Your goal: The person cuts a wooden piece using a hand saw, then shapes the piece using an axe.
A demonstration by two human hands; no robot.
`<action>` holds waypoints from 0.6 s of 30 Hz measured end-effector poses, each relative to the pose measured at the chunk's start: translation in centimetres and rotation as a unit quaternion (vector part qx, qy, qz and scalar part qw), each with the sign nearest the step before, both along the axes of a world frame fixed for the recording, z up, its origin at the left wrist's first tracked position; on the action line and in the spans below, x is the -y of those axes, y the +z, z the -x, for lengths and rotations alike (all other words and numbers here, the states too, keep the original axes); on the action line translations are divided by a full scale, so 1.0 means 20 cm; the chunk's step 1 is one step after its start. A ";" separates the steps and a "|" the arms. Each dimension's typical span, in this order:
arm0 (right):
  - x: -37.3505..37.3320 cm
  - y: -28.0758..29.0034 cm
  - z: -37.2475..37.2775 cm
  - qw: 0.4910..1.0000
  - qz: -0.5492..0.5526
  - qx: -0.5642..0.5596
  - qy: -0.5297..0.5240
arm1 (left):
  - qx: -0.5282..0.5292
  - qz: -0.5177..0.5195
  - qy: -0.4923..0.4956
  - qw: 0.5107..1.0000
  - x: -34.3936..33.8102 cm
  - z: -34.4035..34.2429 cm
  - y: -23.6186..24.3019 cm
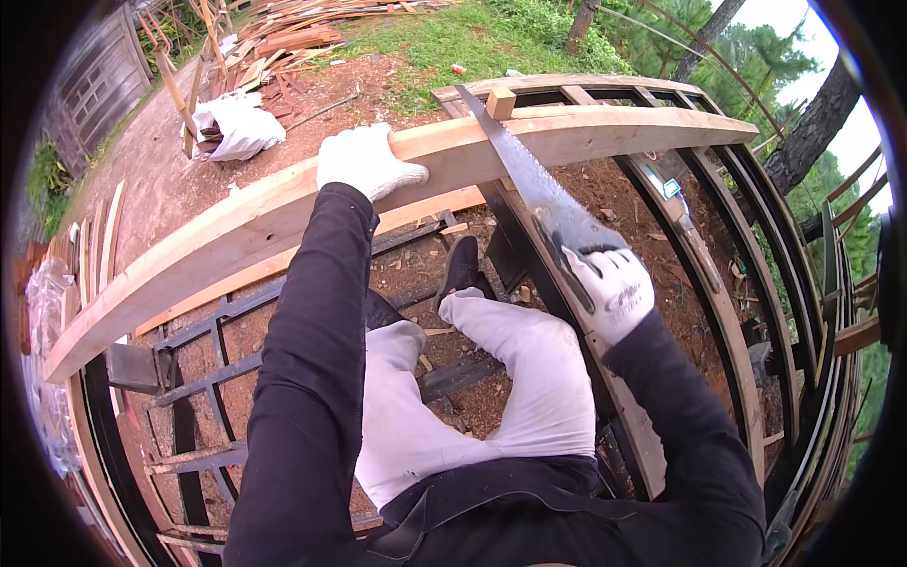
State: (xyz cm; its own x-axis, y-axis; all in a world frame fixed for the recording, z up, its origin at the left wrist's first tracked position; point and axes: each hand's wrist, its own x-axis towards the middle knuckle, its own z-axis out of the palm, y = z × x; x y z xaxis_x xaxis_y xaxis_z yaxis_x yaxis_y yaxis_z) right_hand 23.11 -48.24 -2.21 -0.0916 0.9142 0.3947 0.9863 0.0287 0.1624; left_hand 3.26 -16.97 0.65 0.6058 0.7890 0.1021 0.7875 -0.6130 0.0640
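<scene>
A long pale timber beam (236,213) crosses in front of me, over the frame below. My left hand (371,163), in a white glove, grips its top and near face. My right hand (605,288), also gloved, is closed on the black handle of a hand saw (534,180). The saw's toothed blade slants up and left across the beam, right of my left hand, its tip beyond the far edge. Right beside the blade, a small wooden block (501,102) sits on the beam.
Dark metal bars (213,369) and wood-topped rails (709,217) surround my legs above littered soil. Scrap boards (283,38) and a white sack (241,137) lie beyond, left of the grass. Plastic-covered material (52,350) is at far left; trees (798,142) stand right.
</scene>
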 end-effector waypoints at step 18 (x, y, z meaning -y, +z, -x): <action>-0.70 0.04 -0.02 0.991 0.107 0.028 -0.078 | 0.033 -0.015 -0.022 0.999 -0.08 -0.05 -0.06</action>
State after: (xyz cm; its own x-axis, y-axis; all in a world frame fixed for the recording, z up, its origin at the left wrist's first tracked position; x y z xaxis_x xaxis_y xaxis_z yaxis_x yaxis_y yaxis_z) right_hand 23.54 -34.24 -1.35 0.0416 0.9812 0.1886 0.9708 -0.0843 0.2245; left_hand 4.20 -15.32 -0.60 0.6306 0.7579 0.1671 0.7547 -0.6491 0.0959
